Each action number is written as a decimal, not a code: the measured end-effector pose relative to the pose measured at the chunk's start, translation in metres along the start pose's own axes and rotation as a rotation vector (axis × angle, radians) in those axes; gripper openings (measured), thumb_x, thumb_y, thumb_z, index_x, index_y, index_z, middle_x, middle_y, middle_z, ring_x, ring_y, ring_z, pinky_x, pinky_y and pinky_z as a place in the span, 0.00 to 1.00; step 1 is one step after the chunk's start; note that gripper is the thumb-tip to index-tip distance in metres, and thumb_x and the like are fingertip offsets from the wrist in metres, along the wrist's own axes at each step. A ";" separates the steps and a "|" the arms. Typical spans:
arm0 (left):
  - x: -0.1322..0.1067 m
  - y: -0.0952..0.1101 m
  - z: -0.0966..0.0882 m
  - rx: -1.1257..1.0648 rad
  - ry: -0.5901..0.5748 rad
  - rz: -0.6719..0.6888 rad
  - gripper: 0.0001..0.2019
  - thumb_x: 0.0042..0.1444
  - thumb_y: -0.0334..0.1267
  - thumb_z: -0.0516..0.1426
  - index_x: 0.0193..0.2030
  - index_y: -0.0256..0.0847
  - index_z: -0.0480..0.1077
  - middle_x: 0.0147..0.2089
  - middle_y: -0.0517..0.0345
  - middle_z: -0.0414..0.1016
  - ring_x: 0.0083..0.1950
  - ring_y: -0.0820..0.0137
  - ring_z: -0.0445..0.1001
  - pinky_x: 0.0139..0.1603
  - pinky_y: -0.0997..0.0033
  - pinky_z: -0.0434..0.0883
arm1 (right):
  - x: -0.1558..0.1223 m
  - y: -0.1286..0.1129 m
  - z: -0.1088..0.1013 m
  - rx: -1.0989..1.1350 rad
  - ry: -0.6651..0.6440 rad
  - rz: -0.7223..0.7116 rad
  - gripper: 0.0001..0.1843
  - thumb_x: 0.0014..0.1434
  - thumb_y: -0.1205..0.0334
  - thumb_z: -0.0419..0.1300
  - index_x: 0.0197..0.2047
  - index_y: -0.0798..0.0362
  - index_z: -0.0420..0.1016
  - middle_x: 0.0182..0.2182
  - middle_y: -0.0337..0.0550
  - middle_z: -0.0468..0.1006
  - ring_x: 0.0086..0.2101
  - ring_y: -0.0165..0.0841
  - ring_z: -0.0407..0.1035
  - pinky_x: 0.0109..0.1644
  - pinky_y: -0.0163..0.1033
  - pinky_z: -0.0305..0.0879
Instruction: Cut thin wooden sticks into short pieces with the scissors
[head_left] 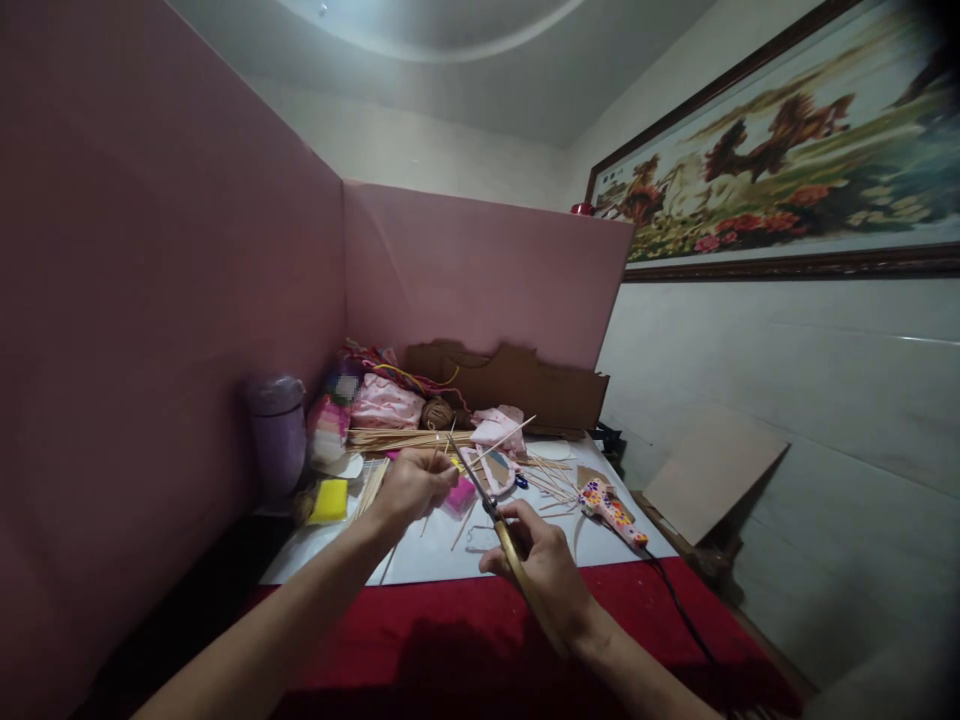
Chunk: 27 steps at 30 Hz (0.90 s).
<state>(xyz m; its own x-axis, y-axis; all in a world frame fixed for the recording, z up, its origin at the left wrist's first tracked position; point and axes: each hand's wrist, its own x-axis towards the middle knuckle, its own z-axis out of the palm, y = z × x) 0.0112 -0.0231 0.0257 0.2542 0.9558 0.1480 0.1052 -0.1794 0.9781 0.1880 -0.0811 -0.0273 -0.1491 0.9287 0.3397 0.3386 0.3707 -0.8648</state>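
My left hand [417, 484] is closed, its fingers pinched on a thin wooden stick [511, 437] that slants up to the right. In my right hand [546, 562] is a pair of scissors [508, 548] with gold-coloured handles. The blades point up and away, just right of my left fingers, and cross the stick in this view; whether they touch it I cannot tell. Below my hands on the white sheet [427, 565] lie a bright pink packet [459, 497] and several loose sticks [546, 482]. A pink-edged cardboard piece [491, 472] lies just behind the scissors.
To the right a flower-patterned glue gun [609, 512] trails a black cord. A purple lidded cup [279, 435] and a yellow packet [328, 501] stand at the left. Behind are a stick bundle [409, 439], a brown twine ball [437, 413] and torn cardboard [517, 385]. Red cloth [420, 620] covers the front.
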 end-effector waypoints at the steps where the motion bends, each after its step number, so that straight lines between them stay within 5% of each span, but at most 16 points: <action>1: 0.001 0.001 -0.002 -0.092 -0.076 -0.085 0.10 0.41 0.36 0.56 0.17 0.39 0.56 0.13 0.67 0.53 0.13 0.82 0.44 0.15 0.78 0.41 | 0.000 0.001 -0.002 0.003 -0.010 -0.007 0.20 0.46 0.54 0.66 0.39 0.53 0.64 0.19 0.32 0.68 0.23 0.27 0.61 0.27 0.31 0.56; 6: 0.003 0.001 -0.010 -0.362 -0.359 -0.321 0.09 0.33 0.29 0.56 0.18 0.39 0.56 0.12 0.66 0.56 0.11 0.84 0.40 0.11 0.81 0.37 | 0.002 0.003 -0.012 -0.013 -0.060 -0.084 0.22 0.44 0.53 0.68 0.38 0.53 0.65 0.18 0.29 0.60 0.21 0.25 0.53 0.24 0.30 0.51; 11: -0.003 0.001 -0.011 -0.484 -0.467 -0.400 0.10 0.40 0.29 0.57 0.19 0.38 0.56 0.12 0.67 0.54 0.10 0.85 0.41 0.10 0.84 0.43 | 0.000 0.010 -0.018 0.051 -0.124 -0.164 0.21 0.47 0.50 0.66 0.39 0.51 0.63 0.19 0.28 0.57 0.21 0.24 0.51 0.24 0.31 0.49; 23: -0.005 0.004 -0.011 -0.482 -0.472 -0.425 0.10 0.43 0.31 0.57 0.20 0.38 0.57 0.11 0.69 0.54 0.10 0.85 0.38 0.10 0.82 0.39 | -0.003 0.012 -0.014 0.055 -0.099 -0.111 0.24 0.45 0.47 0.66 0.39 0.52 0.64 0.18 0.29 0.59 0.20 0.24 0.53 0.23 0.31 0.49; 27: -0.006 0.001 -0.003 -0.243 -0.240 -0.203 0.11 0.45 0.38 0.57 0.20 0.39 0.58 0.13 0.67 0.55 0.12 0.83 0.42 0.13 0.79 0.40 | -0.002 0.009 -0.010 0.084 -0.072 -0.039 0.26 0.44 0.42 0.65 0.37 0.53 0.64 0.18 0.31 0.63 0.20 0.25 0.55 0.23 0.31 0.51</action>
<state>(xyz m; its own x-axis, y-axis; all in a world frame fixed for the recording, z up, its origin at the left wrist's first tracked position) 0.0073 -0.0285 0.0264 0.4718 0.8795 -0.0619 -0.0466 0.0950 0.9944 0.2011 -0.0791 -0.0324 -0.2281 0.9088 0.3492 0.2523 0.4016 -0.8804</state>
